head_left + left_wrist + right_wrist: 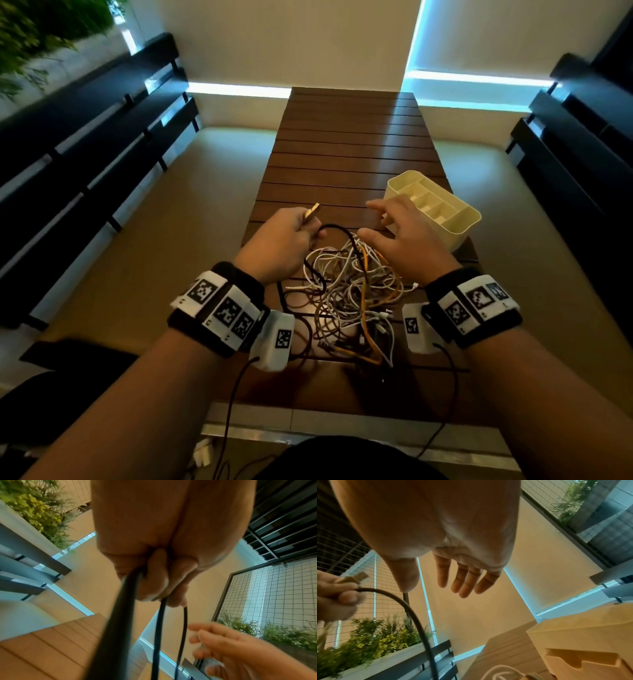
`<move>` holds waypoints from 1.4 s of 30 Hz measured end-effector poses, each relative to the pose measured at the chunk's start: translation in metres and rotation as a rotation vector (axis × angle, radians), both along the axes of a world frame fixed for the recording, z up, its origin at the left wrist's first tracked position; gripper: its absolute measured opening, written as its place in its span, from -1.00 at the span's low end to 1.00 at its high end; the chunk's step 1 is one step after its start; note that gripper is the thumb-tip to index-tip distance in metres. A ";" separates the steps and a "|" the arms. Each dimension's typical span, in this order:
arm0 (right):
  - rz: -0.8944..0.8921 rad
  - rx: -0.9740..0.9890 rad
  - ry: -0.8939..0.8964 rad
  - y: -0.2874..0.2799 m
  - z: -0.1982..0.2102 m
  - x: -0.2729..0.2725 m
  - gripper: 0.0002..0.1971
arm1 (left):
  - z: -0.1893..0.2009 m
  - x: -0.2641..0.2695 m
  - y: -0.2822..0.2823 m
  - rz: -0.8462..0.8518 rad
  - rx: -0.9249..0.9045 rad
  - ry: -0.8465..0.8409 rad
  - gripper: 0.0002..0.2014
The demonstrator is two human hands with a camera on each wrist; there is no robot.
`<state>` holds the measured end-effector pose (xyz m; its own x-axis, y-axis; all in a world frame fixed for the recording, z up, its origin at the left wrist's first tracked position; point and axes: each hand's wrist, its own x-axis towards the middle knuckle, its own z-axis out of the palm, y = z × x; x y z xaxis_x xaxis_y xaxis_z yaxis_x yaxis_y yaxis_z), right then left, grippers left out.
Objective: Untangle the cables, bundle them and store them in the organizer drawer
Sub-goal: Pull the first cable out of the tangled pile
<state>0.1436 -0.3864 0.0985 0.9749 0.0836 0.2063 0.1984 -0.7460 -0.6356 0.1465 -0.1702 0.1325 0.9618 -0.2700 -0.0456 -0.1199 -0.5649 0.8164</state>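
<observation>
A tangled heap of white, orange, brown and black cables lies on the slatted wooden table. My left hand grips a black cable near its gold USB plug, lifted above the heap. In the left wrist view the fingers curl round the black cable. My right hand hovers open over the heap's far right side, fingers spread and holding nothing. The cream organizer drawer stands just beyond the right hand, its compartments empty.
Dark slatted benches run along both sides of the table. A second bench is on the right. Thin black leads run from my wrist cameras toward my body. The table's far half carries nothing.
</observation>
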 end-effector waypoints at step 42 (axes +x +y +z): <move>0.254 -0.372 0.466 0.066 -0.093 -0.038 -0.41 | 0.006 -0.047 0.022 0.022 -0.757 0.297 -0.61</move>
